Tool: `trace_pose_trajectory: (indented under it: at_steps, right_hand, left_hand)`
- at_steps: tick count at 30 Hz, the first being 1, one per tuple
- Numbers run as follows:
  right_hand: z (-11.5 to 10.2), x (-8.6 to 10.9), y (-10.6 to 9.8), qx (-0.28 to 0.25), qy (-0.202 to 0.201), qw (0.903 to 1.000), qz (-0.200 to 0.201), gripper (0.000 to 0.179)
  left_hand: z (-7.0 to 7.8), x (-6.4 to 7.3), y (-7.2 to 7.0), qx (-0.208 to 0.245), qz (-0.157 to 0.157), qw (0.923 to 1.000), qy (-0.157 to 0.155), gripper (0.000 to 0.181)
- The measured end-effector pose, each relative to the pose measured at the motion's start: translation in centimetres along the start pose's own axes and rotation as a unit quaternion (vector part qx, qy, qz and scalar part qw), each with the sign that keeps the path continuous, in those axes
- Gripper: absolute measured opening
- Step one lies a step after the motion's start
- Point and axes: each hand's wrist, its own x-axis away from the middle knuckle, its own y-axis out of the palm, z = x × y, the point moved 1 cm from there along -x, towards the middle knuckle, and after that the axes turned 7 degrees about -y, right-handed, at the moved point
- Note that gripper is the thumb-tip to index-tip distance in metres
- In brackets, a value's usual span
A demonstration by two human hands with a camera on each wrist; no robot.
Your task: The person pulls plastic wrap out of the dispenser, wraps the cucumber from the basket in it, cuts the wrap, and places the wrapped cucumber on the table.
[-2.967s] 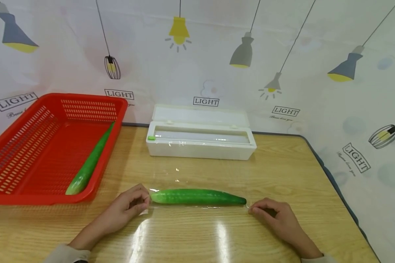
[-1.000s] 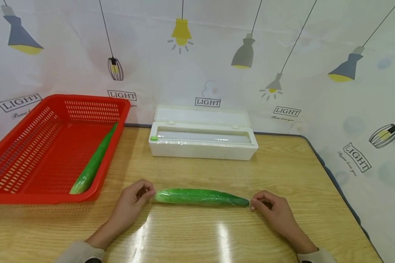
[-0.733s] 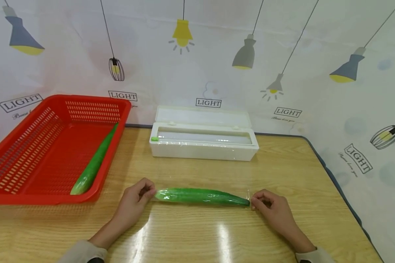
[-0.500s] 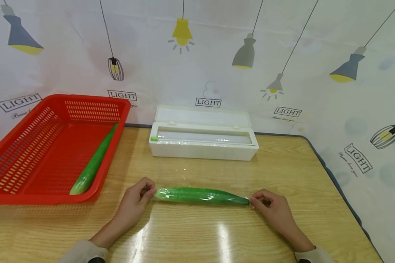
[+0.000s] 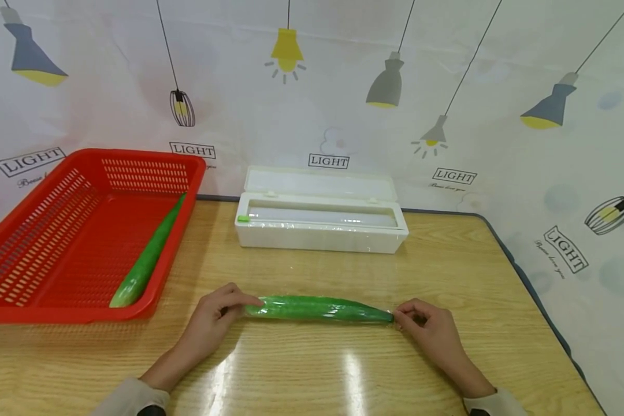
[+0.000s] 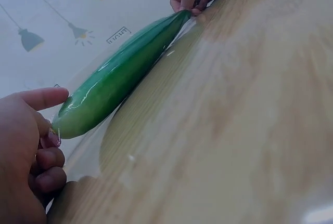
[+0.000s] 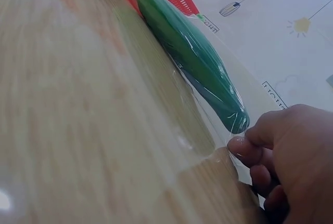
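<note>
A green cucumber [image 5: 317, 308] lies crosswise on the table, with clear cling film [image 7: 200, 57] over it that shines in streaks. At its pale end, my left hand [image 5: 215, 315] pinches the film's edge low down, while the index finger [image 6: 49, 97] stretches out onto the cucumber. My right hand [image 5: 430, 329] pinches the film between thumb and index finger, right by the dark tip. The film runs back toward a white cling film dispenser [image 5: 319, 240] with its lid up and a green slider [image 5: 243, 219] at the left.
A red plastic basket [image 5: 83, 315] stands at the left, holding another cucumber [image 5: 148, 260] along its right wall. Behind the wooden table [image 5: 291, 375] hangs a backdrop [image 5: 239, 69] printed with lamps. The table's dark edge runs down the right.
Both hands have come closer to the cucumber's ends, and the film now lies tighter over it. Within the last half second, my left index finger has straightened onto the pale end.
</note>
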Motion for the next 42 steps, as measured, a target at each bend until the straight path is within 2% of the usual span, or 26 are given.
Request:
trace_pose_trajectory:
  at_steps: [4, 12, 17, 21, 24, 28, 31, 35, 42]
  right_hand:
    - [0.0, 0.1, 0.1, -0.002, -0.005, 1.0, 0.004, 0.006]
    - [-0.2, 0.1, 0.0, -0.004, 0.007, 1.0, 0.004, 0.006]
    - [-2.0, -0.1, -0.2, 0.008, 0.022, 0.9997, 0.006, 0.004]
    - [-3.9, -0.3, -0.5, 0.025, 0.005, 0.9996, 0.013, 0.003]
    - [-4.5, -0.4, -0.7, 0.036, -0.009, 0.9992, 0.017, 0.002]
    - [-4.4, -0.4, -0.8, 0.037, -0.008, 0.9992, 0.016, 0.002]
    - [-4.1, -0.4, -0.7, 0.03, 0.0, 0.9994, 0.016, 0.008]
    - [-3.8, -0.4, -0.6, 0.02, 0.017, 0.9995, 0.016, 0.006]
    - [-3.8, -0.4, -0.8, 0.017, 0.044, 0.9988, 0.008, 0.008]
  left_hand:
    - [-0.1, 0.0, -0.1, -0.002, 0.001, 1.0, -0.001, 0.039]
    - [-0.3, -0.2, 0.0, -0.012, 0.008, 0.9996, 0.023, 0.045]
    - [0.0, -0.2, -0.1, -0.037, 0.005, 0.9989, 0.03, 0.046]
    - [0.3, -0.2, 0.0, -0.053, 0.006, 0.9984, 0.019, 0.032]
    - [0.4, -0.3, 0.2, -0.054, 0.001, 0.9984, 0.017, 0.022]
    - [0.4, -0.3, 0.3, -0.05, -0.007, 0.9984, 0.024, 0.03]
    - [0.3, -0.3, 0.2, -0.063, -0.009, 0.9976, 0.028, 0.034]
    - [0.0, -0.3, 0.3, -0.084, -0.009, 0.996, 0.03, 0.04]
    - [0.1, -0.3, 0.4, -0.081, -0.011, 0.9965, 0.018, 0.047]
